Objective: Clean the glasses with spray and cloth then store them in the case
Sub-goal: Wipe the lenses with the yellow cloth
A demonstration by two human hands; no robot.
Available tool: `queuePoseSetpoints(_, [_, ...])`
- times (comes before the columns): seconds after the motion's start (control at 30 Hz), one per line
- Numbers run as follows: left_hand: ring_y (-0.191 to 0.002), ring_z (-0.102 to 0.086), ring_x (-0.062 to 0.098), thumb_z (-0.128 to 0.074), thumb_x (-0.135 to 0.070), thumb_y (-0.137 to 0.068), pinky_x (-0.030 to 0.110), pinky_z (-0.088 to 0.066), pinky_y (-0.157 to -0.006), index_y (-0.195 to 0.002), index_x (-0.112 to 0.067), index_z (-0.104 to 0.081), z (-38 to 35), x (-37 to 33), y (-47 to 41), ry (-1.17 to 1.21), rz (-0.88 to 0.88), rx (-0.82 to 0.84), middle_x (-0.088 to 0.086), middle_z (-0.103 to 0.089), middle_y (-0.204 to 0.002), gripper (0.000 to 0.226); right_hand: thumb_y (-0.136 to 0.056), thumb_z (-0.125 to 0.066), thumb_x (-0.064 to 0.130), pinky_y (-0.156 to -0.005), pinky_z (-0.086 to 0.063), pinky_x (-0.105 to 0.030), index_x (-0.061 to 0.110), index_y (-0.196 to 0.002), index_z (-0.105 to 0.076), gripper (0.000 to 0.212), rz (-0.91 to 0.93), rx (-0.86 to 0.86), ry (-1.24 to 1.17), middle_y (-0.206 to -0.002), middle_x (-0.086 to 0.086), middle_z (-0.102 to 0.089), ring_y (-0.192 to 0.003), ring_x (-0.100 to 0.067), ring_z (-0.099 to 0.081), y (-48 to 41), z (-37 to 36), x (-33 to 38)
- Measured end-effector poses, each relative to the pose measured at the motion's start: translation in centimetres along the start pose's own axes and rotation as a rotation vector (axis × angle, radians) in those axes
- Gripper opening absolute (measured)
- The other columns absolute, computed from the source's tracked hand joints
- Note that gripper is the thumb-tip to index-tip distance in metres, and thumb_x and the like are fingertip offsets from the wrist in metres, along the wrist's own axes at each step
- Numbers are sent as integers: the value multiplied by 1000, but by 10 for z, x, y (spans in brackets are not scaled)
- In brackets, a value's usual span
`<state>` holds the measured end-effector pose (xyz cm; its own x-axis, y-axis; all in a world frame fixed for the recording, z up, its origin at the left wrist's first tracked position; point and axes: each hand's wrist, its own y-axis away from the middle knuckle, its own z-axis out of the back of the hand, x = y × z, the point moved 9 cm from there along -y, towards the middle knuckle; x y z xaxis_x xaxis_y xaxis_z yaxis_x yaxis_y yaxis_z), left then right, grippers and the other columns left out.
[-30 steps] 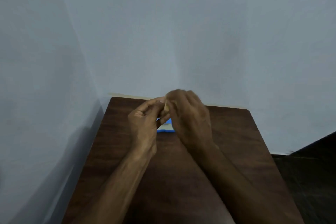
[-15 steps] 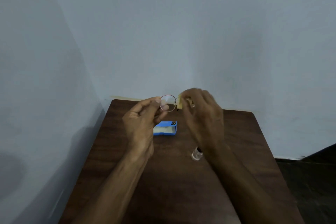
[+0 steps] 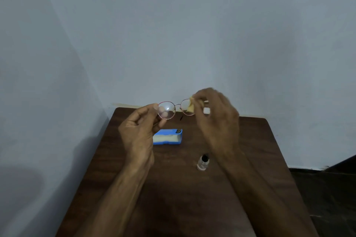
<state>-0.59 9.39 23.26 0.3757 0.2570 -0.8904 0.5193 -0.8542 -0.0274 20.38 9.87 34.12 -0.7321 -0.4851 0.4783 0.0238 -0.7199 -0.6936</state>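
Spreading apart is the main change in the head view. A second ago the two grips were bunched together and hid the frame; half a second ago only one lens showed. Now both lenses of the glasses (image 3: 167, 110) are visible, held in the air above the far part of the desk (image 3: 192, 198).

The left grip (image 3: 138, 131) pinches the outer rim of the left lens between thumb and curled fingers. The right grip (image 3: 217, 119) is closed on a small yellow cloth (image 3: 190, 106) and presses it against the right lens. The wiping appears to have shifted from one lens to the other, so cleaning is probably well along and storing has not begun.

The frame's long axis runs left to right across the view, nearly level, with the lens faces turned broadly toward the person. Whether the front or the back faces the camera cannot be told. A thin dark tip below the bridge may be a temple end; the folding of the arms is unclear.

Below the glasses the blue case (image 3: 168, 137) lies open on the desk, pale lining up, its length also left to right. The spray bottle (image 3: 203, 162), newly in sight, stands upright just beside the right forearm.
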Motion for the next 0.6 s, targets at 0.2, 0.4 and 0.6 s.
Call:
queuePoseSetpoints(0.2, [-78, -79, 19, -86, -29, -85, 27, -63, -70, -100, -10, -83, -14, 13, 12, 18, 4, 12, 9, -82, -86, 24, -88, -67, 6, -59, -48, -36, 16, -93, -67, 11, 92, 16, 193, -84, 1, -65, -78, -22, -58, 5, -12, -1])
queuePoseSetpoints(0.4, [-79, -79, 19, -83, -25, -89, 25, -62, -69, -100, -10, -82, -12, 18, 14, 28, 15, -27, 10, -81, -89, 19, -91, -70, 7, -65, -53, -42, 12, -93, -68, 6, 47, 22, 127, -86, -3, -68, -77, -25, -60, 12, 1, -36])
queuePoseSetpoints(0.6, [-75, -78, 17, -73, -13, -98, 26, -63, -69, -86, -20, -83, -29, 16, 20, 28, 54, -8, 7, -80, -81, 16, -90, -70, 1, -69, -52, -40, 9, -96, -70, 9, 192, 35, 76, -90, -6, -69, -80, -28, -62, 12, -7, -6])
